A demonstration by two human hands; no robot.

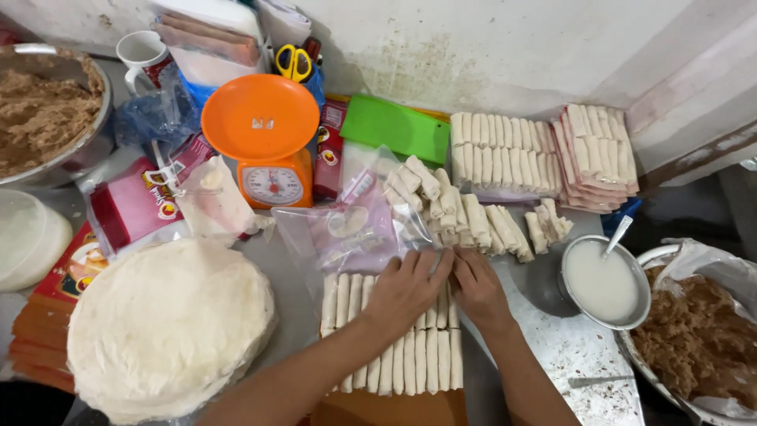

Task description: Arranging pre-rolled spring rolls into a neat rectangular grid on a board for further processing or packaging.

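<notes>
My left hand (406, 290) lies flat on a layer of pale rolled spring rolls (394, 359) set side by side in rows. My right hand (475, 285) rests beside it on the right end of the same rows, fingers pressed against the rolls. The fingertips of both hands meet near the far edge of the layer. Just beyond them lies a loose heap of rolls (457, 209) and a clear plastic bag (355, 229). Neither hand grips anything.
A stack of round wrappers (169, 323) sits at left. An orange kitchen scale (264, 142) stands behind. Packed rolls (505, 154) line the back wall. A small bowl of white paste with a spoon (603, 284) and a bowl of brown filling (698, 339) are at right; another filling bowl (43, 114) at far left.
</notes>
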